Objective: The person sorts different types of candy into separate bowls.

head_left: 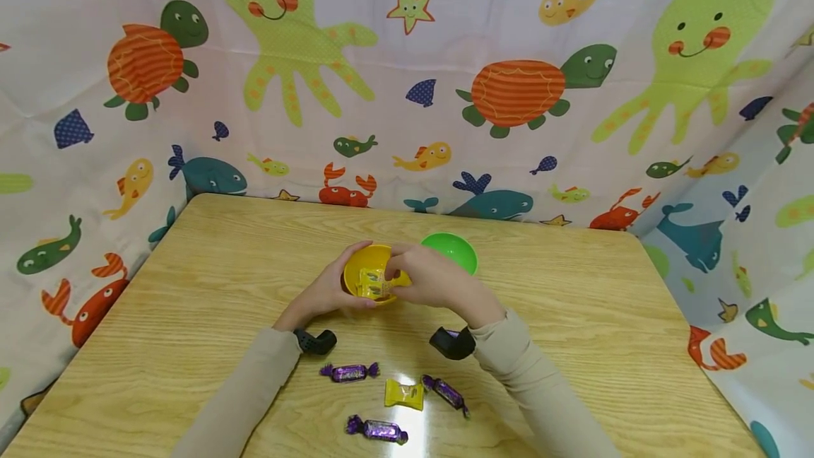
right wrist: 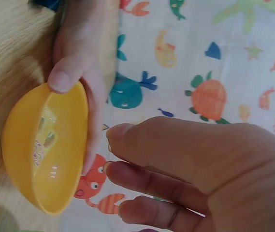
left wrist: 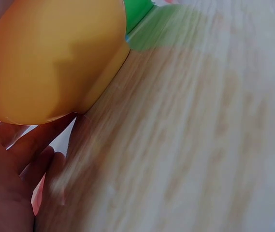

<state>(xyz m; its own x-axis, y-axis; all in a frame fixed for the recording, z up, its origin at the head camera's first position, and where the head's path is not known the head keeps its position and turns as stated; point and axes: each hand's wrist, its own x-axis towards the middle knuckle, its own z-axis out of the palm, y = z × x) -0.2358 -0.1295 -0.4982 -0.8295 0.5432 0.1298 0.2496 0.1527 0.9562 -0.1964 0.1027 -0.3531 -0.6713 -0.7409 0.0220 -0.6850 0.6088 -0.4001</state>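
Note:
My left hand [head_left: 326,292] grips a yellow bowl [head_left: 358,261] at its left side, thumb on the rim and fingers round the wall. In the left wrist view, these fingers [left wrist: 36,145] lie under and beside the bowl's wall, close over the table. Yellow-wrapped candy [head_left: 372,283] lies inside the bowl. Over the bowl's right side, my right hand [head_left: 432,278] reaches across with fingers bent downward. The right wrist view shows that hand's thumb and fingers [right wrist: 142,140] loosely apart beside the bowl's mouth, with nothing between them.
A green bowl [head_left: 456,249] stands behind the right hand. Nearer on the wooden table [head_left: 572,316] lie purple twist-wrapped candies [head_left: 350,373] and one yellow-wrapped candy [head_left: 404,394]. Each wrist carries a black camera mount [head_left: 453,345]. A sea-animal curtain [head_left: 407,55] hangs round the table.

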